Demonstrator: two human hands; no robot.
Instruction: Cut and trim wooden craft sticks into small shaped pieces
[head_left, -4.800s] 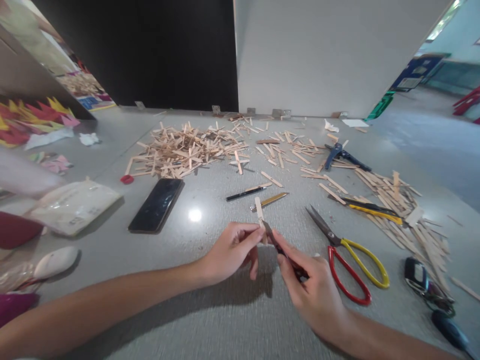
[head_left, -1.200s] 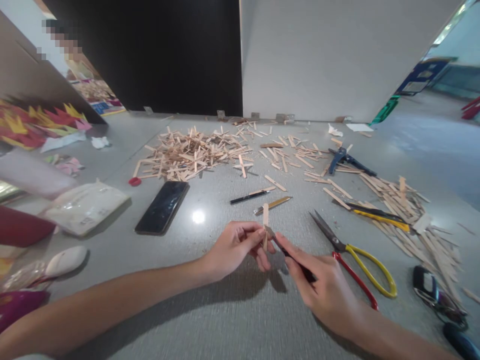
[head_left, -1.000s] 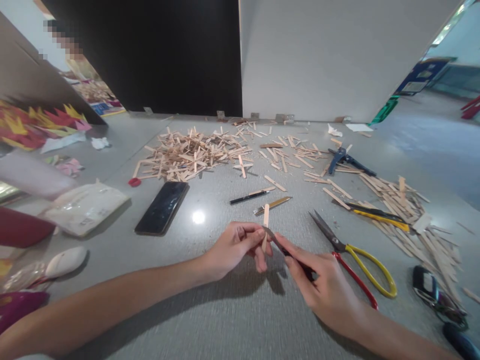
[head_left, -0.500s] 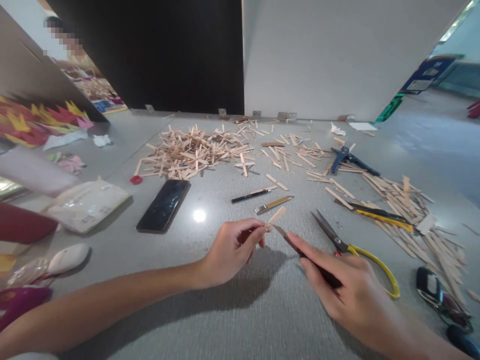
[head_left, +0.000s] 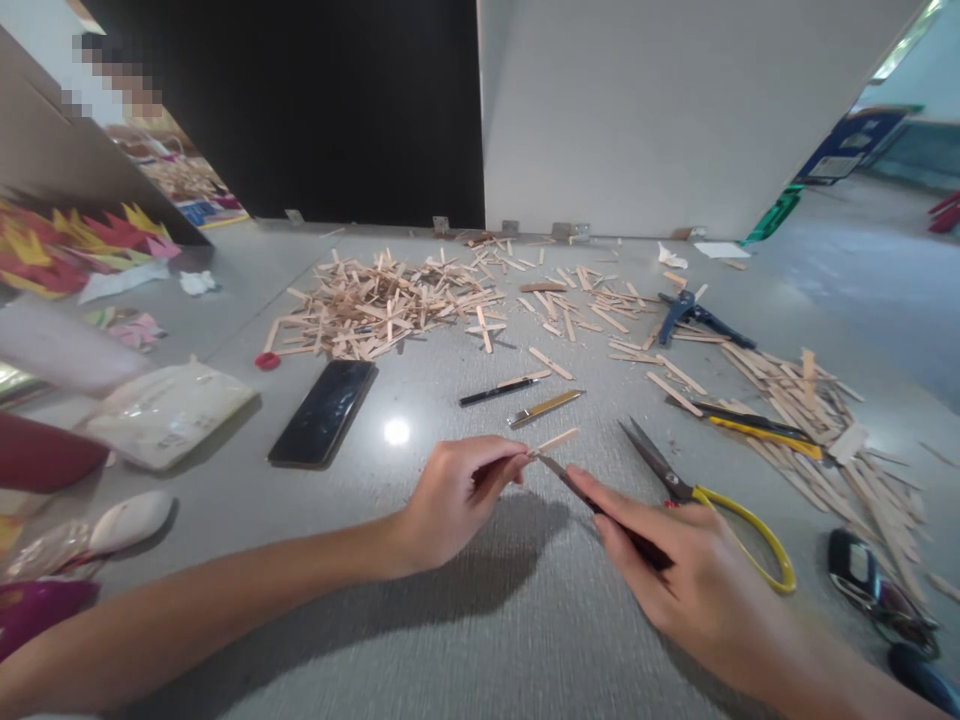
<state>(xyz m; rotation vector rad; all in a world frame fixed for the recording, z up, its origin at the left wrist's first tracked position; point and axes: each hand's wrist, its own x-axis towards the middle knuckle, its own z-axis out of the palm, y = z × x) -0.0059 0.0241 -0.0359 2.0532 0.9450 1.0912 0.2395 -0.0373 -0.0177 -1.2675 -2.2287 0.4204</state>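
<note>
My left hand [head_left: 465,500] pinches a small flat wooden stick [head_left: 559,439], whose free end points up and right. In my right hand [head_left: 690,580] is a dark-handled craft knife [head_left: 574,485]. Its blade tip meets or nearly meets the stick close to my left fingertips; exact contact is too small to tell. Yellow-handled scissors [head_left: 675,480] lie beside my right hand, partly hidden by it. Just beyond both hands rest a gold-coloured cutter [head_left: 546,408] and a black pen-like tool [head_left: 499,391].
A heap of wooden stick pieces [head_left: 390,305] lies at the back, longer sticks [head_left: 795,400] at right with a yellow-black cutter [head_left: 765,430]. Blue pliers [head_left: 705,318] sit behind. A phone [head_left: 322,412], plastic packet [head_left: 176,410] and white mouse [head_left: 133,520] are left. Upright panels [head_left: 637,120] stand behind.
The wooden stick has turned in my left fingers, now showing narrower and pointing more to the right. The knife stays at the stick in my right hand. The view has shifted slightly.
</note>
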